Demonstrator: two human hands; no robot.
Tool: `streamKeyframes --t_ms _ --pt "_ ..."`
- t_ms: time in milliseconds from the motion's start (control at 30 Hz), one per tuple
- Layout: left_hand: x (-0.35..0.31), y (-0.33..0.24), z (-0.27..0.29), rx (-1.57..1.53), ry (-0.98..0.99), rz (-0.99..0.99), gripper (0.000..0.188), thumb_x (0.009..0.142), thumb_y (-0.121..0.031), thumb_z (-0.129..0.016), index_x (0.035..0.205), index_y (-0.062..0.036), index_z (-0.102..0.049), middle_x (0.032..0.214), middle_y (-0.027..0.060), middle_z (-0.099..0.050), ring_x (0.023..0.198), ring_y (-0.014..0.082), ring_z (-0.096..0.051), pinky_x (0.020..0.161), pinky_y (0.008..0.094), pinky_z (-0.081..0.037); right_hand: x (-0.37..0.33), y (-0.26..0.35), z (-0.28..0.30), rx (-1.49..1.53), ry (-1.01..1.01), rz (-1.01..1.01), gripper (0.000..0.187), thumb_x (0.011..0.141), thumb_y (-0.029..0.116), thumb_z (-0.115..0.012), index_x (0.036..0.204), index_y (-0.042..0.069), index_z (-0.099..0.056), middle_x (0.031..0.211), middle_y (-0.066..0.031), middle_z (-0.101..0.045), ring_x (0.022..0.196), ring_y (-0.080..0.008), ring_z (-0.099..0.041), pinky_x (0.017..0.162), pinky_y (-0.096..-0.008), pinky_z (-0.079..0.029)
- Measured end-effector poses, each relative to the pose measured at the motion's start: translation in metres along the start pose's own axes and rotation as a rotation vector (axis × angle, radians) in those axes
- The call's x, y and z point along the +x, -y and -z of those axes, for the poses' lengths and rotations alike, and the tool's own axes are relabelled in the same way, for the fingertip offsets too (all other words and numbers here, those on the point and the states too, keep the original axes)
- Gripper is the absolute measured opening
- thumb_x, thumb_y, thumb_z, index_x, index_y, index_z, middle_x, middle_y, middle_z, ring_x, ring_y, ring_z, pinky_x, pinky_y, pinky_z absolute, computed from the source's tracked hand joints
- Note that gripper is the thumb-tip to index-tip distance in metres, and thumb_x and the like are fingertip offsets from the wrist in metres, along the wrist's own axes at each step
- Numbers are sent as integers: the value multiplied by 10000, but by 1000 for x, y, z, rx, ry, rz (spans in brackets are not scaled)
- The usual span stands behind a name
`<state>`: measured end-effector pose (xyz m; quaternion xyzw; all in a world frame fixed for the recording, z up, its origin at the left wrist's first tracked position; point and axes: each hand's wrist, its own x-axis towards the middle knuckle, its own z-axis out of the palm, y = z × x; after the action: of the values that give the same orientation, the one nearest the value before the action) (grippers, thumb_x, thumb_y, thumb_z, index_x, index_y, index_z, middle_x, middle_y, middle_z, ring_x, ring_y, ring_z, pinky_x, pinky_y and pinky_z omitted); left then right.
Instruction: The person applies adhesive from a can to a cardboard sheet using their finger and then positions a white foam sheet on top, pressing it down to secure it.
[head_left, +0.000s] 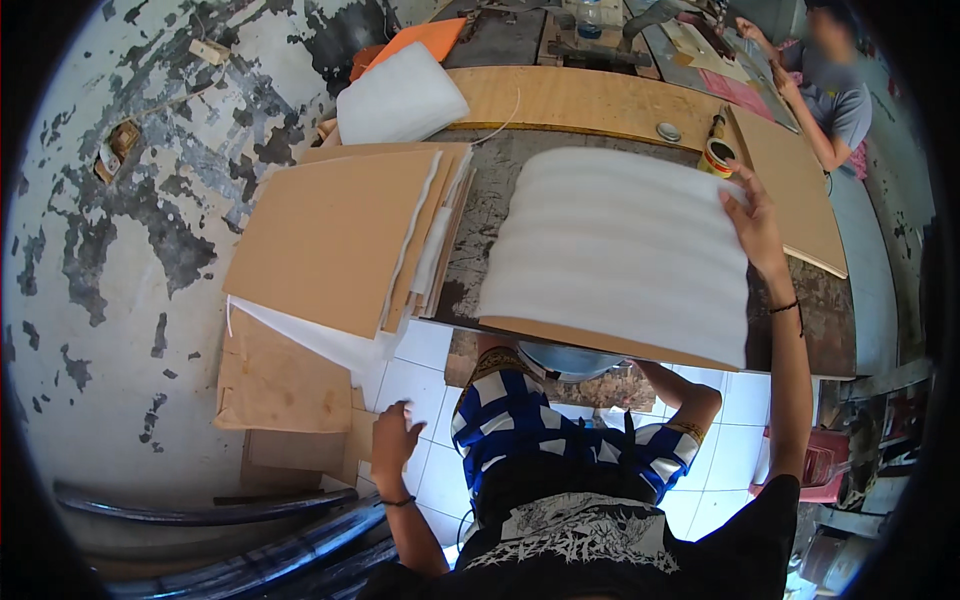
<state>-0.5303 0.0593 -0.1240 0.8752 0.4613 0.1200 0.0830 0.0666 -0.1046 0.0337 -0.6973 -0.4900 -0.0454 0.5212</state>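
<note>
A white foam sheet [615, 250] with soft ripples lies over a brown cardboard sheet [620, 342] on the dark worktable, and the cardboard shows along the near edge. My right hand [758, 225] is at the foam's right edge near its far corner, thumb and fingers apart, the thumb on or just over the foam. Below the table's height, my left hand [395, 445] hangs at the left with its fingers loosely apart, holding nothing I can see. Left of the foam is a stack of cardboard sheets [330, 235] with white foam between some layers.
A yellow can [716, 158] with a brush in it stands beyond my right hand, near a round lid [668, 131]. Folded white foam [400, 95] sits behind the stack. Black tubes [250, 550] lie at lower left. Another person [840, 90] works at the far right.
</note>
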Motion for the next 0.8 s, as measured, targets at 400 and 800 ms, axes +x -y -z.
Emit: streamKeyframes --t_ms 400,800 --pt "240 -233 105 -356 59 -746 764 870 -519 -693 1450 -77 -467 1497 280 -410 1385 409 -408 1155 477 -310 -19 4 1 -154 100 -158 555 929 47 -668 1446 90 -472 1057 -69 -626 584 -41 -359 515 -218 -366" --pt "264 -237 57 -158 121 -712 872 812 -683 -650 1483 -163 -450 1569 250 -304 1470 472 -218 1209 534 -169 -22 -2 9 -145 112 -269 562 911 -2 -661 1436 69 -470 1083 -57 -607 710 -47 -426 594 -203 -405"
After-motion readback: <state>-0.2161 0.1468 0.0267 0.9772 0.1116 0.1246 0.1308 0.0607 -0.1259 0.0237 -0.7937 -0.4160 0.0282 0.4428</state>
